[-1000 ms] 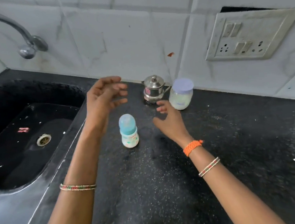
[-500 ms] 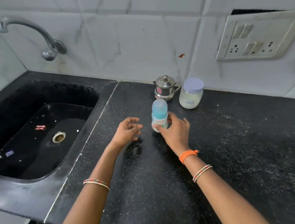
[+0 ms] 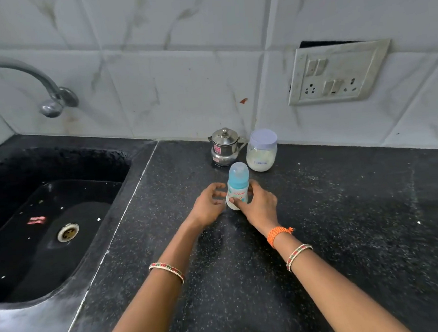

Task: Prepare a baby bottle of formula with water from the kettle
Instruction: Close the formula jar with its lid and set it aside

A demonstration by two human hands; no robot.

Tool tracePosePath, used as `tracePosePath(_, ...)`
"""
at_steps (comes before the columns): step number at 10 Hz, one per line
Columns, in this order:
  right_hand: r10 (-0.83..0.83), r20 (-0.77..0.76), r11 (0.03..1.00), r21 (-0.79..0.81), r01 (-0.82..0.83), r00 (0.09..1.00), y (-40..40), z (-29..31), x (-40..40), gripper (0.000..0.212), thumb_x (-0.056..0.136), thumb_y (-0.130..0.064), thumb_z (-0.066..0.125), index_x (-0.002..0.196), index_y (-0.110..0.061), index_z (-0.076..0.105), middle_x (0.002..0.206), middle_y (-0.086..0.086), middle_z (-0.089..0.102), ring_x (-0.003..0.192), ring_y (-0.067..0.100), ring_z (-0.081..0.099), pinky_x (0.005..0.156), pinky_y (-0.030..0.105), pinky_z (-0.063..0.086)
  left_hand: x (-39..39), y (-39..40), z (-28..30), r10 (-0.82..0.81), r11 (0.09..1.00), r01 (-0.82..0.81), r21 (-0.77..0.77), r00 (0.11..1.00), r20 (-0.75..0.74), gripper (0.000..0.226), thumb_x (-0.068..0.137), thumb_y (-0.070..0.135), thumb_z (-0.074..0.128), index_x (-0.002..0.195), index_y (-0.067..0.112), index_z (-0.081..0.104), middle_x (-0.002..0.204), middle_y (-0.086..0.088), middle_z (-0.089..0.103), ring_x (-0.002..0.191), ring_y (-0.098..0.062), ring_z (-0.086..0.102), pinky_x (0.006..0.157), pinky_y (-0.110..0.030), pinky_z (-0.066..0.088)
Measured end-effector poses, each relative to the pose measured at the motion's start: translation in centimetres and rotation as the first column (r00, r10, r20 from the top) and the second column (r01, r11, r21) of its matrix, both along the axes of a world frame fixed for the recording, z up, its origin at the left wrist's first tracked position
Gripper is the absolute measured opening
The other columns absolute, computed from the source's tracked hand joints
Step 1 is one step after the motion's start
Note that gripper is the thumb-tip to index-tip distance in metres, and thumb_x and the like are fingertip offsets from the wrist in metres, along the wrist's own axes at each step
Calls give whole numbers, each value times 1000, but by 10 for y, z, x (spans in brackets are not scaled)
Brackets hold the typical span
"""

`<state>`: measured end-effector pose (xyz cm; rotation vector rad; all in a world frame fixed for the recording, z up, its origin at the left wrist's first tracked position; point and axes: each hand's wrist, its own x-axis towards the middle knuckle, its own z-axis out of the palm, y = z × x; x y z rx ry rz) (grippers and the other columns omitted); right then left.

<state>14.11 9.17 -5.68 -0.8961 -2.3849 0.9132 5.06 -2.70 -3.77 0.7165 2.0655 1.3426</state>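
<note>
Blue-capped baby bottle (image 3: 237,188) upright on table (image 3: 322,223), right hand (image 3: 259,206) fingers wrapped round it, steadying; left hand (image 3: 208,206) fingers loosely curled beside, probably for uncapping.

Home kitchen: sink (image 3: 47,231), tap (image 3: 22,76), tiled wall (image 3: 179,77).

Both forearms are seen bare, no sleeves in view. A thin bangle w/ red, green & gold-toned beading (image 3: 166,271) is worn on the left forearm. On the right, an orange braided thread band (image 3: 279,234) is tied at the wrist, w/ a similar beaded bangle (image 3: 298,256) worn just behind it.
</note>
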Motion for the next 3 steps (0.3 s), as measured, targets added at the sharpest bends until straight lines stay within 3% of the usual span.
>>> tracePosePath(1,1,59,999,-49,2,998,-3,11,0,52,74,-37,75,118,-22,51,122,0,64,117,23,58,102,53,38,4,-12,-3,8,999,-10,-43,999,-46,52,83,-11,50,130,11,46,120,-13,58,88,-16,56,78,-29,49)
tracePosePath(2,76,140,993,-96,-63,987,-3,21,-3,61,73,-35,76,124,-21,45,129,1,59,123,25,52,104,52,35,8,-21,-5,8,996,-19,-84,993,-122,54,83,-8,51,133,13,44,128,-12,54,104,-19,56,84,-25,46)
tracePosePath(3,81,221,996,30,-89,972,-3,37,1,85,70,-38,72,139,-15,28,142,8,41,137,31,31,112,60,14,16,-21,2,3,986,-82,-144,877,-480,55,91,12,50,143,14,32,147,-10,40,136,-24,36,108,-37,30)
